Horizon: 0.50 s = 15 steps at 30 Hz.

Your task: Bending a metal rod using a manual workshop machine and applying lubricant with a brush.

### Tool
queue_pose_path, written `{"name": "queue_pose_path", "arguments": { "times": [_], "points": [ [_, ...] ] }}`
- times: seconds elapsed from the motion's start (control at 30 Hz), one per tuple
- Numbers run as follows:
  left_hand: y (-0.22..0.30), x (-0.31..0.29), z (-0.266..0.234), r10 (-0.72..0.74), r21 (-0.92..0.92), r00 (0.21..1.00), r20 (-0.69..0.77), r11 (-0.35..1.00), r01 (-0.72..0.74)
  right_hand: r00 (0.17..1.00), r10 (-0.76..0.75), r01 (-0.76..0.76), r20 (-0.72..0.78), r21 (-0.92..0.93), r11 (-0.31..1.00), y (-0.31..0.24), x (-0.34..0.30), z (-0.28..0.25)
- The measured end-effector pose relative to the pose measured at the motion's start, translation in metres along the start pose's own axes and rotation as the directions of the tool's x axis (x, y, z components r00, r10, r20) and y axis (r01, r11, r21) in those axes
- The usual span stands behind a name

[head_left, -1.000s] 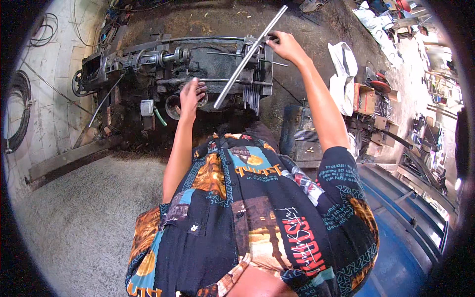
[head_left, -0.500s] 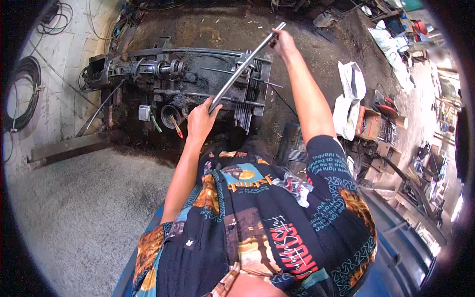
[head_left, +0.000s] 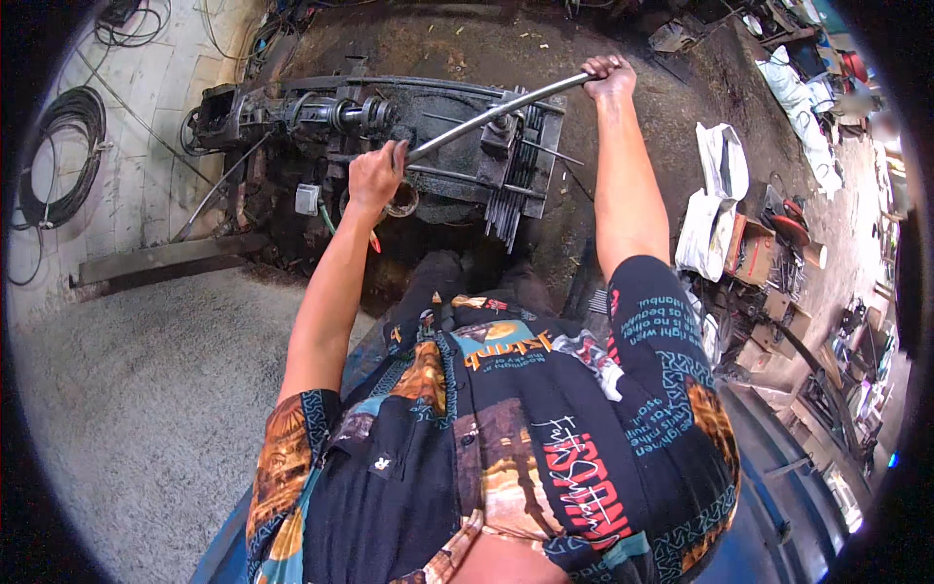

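A long, smooth metal rod (head_left: 496, 112) slants over the greasy machine, its right end higher in the picture. My left hand (head_left: 376, 175) is closed round its left end. Near the other end, my right hand (head_left: 610, 78) has its fingers wrapped over the rod. Below the rod lies the dark machine (head_left: 428, 105), with a shaft and collars (head_left: 341, 115) at its left and a clamp block (head_left: 501, 131) at its right. Beside that block, a bundle of thin rods (head_left: 504, 216) sticks out toward me. My left wrist partly covers a round cup (head_left: 402, 201) on the machine's near side.
A coiled black cable (head_left: 63, 161) hangs on the left wall. A lever bar (head_left: 224, 190) leans from the machine near a grey ledge (head_left: 170, 258). White sacks (head_left: 715, 195) and cardboard boxes (head_left: 754, 253) stand at the right. Grey granular material (head_left: 185, 389) covers the lower left.
Both hands have turned the rod flatter: my left hand went up and slightly left, my right hand moved right. The whole view has shifted a little.
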<state>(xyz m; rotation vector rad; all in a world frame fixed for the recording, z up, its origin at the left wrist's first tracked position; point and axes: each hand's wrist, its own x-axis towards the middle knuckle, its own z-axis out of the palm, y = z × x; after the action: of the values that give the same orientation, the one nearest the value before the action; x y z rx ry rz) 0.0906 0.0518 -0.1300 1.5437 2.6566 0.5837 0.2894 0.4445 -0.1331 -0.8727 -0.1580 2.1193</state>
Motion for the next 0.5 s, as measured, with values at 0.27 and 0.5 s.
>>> {"name": "queue_pose_path", "arguments": {
  "times": [0.27,0.5],
  "points": [
    [0.039,0.012,0.018,0.121,-0.023,0.988,-0.094,0.992,-0.124,0.949,-0.212,0.202,-0.231,-0.067,0.977,-0.047,-0.008,-0.024],
    [0.078,0.019,0.005,0.043,-0.049,0.998,-0.036,0.998,-0.044,0.925,-0.292,0.275,-0.244,-0.101,0.956,-0.068,-0.007,-0.023]
  ]
}}
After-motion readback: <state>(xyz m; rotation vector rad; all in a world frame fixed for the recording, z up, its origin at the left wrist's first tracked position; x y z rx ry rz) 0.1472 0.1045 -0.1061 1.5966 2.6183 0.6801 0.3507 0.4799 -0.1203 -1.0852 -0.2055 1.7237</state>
